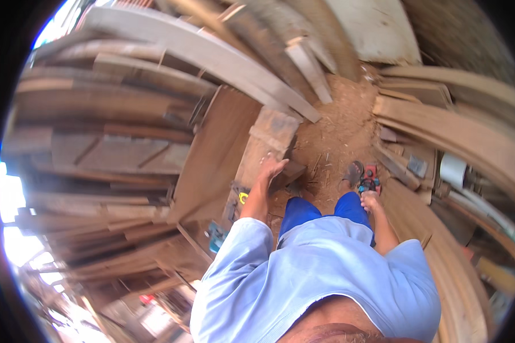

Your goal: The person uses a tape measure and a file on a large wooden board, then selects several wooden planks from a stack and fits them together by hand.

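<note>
My left hand (273, 165) reaches out over the edge of a narrow, worn wooden bench (272, 130), its fingers spread and holding nothing. I cannot tell whether it touches the wood. Low at my right side, my right hand (371, 200) is closed at the near end of a compact red, black and teal power tool (370, 178), which seems to hang from it beside my foot. The grip itself is mostly hidden by the hand. Below the bench edge, next to my left hand, a wooden block (289, 173) shows.
Sawdust and shavings cover the floor (335, 128). A broad brown board (214, 154) leans left of the bench, near a yellow item (243, 198) and a teal tool (216, 236). Stacked planks (120, 151) fill the left. Long curved-looking boards (440, 127) and a white cylinder (453, 169) stand right.
</note>
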`<state>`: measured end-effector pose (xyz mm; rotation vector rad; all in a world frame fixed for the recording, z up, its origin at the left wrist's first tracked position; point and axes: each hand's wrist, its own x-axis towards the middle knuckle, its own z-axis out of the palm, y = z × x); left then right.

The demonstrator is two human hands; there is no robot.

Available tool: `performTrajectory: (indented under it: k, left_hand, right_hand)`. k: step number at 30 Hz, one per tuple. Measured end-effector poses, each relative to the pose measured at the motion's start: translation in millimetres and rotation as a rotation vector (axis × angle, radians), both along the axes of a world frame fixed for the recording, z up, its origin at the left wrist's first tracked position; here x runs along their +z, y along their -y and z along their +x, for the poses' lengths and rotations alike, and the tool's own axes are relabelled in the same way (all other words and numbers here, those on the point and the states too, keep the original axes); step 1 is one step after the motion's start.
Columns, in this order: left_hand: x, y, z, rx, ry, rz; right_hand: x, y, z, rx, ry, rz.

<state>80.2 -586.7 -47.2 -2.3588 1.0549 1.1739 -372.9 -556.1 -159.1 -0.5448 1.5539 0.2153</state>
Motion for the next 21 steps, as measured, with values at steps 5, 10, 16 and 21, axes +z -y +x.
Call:
performTrajectory:
  k: [5, 10, 16, 21]
  left_hand:
    - [6.8, -15.0, -8.5, 0.108, -0.065, -0.178]
    - [15.5, -49.0, -0.5, 0.126, -0.183, -0.326]
    - [42.1, -115.6, 24.1, 0.402, -0.338, -0.732]
    - [51.0, -169.1, 88.4, 0.512, -0.210, -0.813]
  right_hand:
    - [4.4, 61.6, -11.4, 0.263, -0.105, -0.096]
    - [74.9, 152.0, 23.9, 0.125, -0.211, -0.338]
    - [126.5, 158.7, 128.8, 0.184, -0.031, -0.528]
    - [81.5, 122.9, 211.6, 0.544, 0.005, -0.702]
